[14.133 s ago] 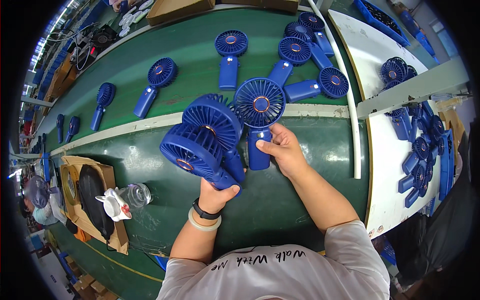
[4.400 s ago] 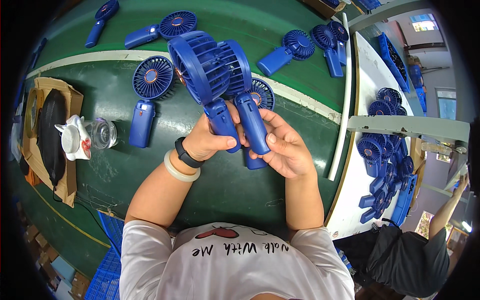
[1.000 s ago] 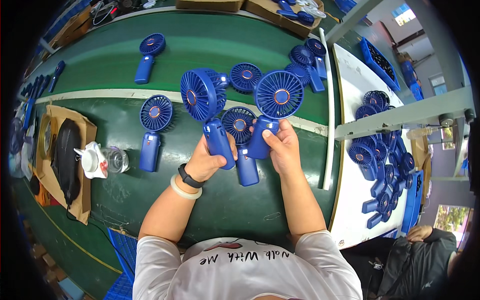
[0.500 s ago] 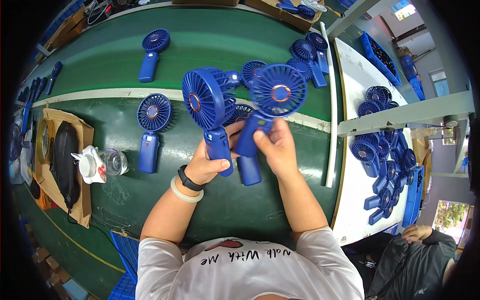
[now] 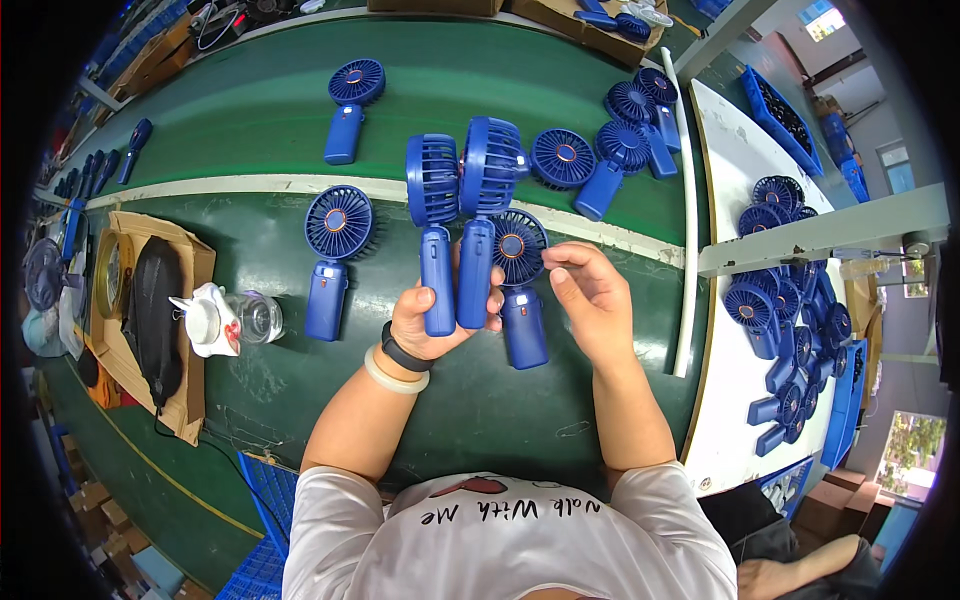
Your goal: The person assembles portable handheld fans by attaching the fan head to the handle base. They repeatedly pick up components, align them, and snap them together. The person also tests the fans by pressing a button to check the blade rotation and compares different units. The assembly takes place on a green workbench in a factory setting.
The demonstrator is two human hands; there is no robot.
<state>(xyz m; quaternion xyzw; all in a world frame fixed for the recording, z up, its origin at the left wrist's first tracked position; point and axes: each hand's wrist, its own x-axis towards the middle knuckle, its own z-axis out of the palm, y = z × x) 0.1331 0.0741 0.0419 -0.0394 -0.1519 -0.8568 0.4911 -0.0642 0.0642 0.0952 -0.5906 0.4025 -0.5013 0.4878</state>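
Note:
Two blue handheld fans, a left one [image 5: 436,280] and a right one [image 5: 475,272], stand upright side by side in my left hand [image 5: 415,320], their round heads close together above the grip. My right hand [image 5: 597,300] is off to their right, empty, thumb and fingers apart. Its fingertips are beside a third fan [image 5: 525,330] that lies on the green table behind the held pair. Another fan [image 5: 326,300] lies face up to the left of my left hand.
On the green conveyor belt [image 5: 430,80] are a lone fan [image 5: 343,130] and a cluster of fans [image 5: 625,145]. A white side table [image 5: 720,400] bears a heap of fans. At left are a cardboard tray [image 5: 190,370], a glass jar [image 5: 258,318] and a white pot [image 5: 203,322]. Another person's arm shows at lower right.
The fan in my right hand has passed into my left hand beside the first. My right hand has let go and moved slightly right. The co-worker has shifted at lower right.

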